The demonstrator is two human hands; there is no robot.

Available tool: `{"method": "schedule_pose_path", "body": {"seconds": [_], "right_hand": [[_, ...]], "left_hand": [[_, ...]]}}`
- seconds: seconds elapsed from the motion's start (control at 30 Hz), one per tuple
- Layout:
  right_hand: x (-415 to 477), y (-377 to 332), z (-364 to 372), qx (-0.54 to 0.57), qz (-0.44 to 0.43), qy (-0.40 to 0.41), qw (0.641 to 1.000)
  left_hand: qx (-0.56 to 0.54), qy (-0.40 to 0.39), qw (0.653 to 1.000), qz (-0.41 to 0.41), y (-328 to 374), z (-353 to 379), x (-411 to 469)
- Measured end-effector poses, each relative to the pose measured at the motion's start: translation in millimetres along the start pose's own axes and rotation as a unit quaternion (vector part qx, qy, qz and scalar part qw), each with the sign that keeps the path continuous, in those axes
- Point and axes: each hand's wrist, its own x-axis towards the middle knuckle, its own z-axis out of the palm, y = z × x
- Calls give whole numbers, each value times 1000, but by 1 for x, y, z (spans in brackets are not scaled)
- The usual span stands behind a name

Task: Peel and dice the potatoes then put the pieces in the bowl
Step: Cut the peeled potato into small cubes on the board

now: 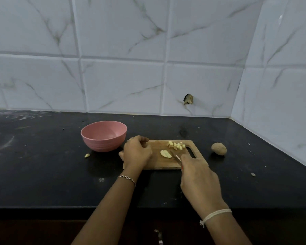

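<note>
Potato dice [177, 145] lie in a small heap on the far right part of the wooden cutting board [159, 164], just beside its handle slot. A pale potato slice [165, 154] lies flat near the middle of the board, a little apart from the heap. One whole potato [219, 148], with the skin on, sits on the black tabletop [51, 165] to the right of the board and does not touch it. Your left hand [137, 152] rests on the left end of the board with its fingers [143, 140] curled downward. From this view you cannot tell whether they hold something under the palm. Your right hand [198, 175] is closed around the handle of a knife [175, 157]. Only a bit of red shows from the handle, and the blade points to the left and away from you, with its tip just beside the slice. The pink bowl [102, 144] stands upright on the tabletop just left of the board, near your left hand, and no pieces show inside it. One small pale potato scrap [87, 155] lies on the tabletop in front of the bowl. A thin bracelet [126, 178] is on your left wrist and a white thread [215, 213] is on your right wrist.
</note>
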Motion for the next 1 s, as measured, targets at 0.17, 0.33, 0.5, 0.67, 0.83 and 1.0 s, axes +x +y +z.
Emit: {"method": "schedule_pose_path", "body": {"seconds": [0.17, 0.33, 0.5, 0.67, 0.83, 1.0], "right_hand": [[2, -9, 5, 20, -30, 0, 999], [2, -19, 13, 38, -46, -4, 998], [3, -11, 17, 74, -31, 51, 996], [8, 22, 7, 89, 26, 99, 991], [7, 45, 15, 111, 53, 102, 987], [7, 49, 21, 135, 48, 74, 987]], "left_hand": [[-85, 18, 994, -64, 0, -4, 4], [-77, 11, 996, -48, -1, -3, 4], [23, -2, 998, 51, 3, 0, -4], [200, -91, 946, 237, 9, 3, -18], [237, -165, 898, 332, 14, 15, -21], [241, -159, 900, 327, 14, 20, -21]]}}
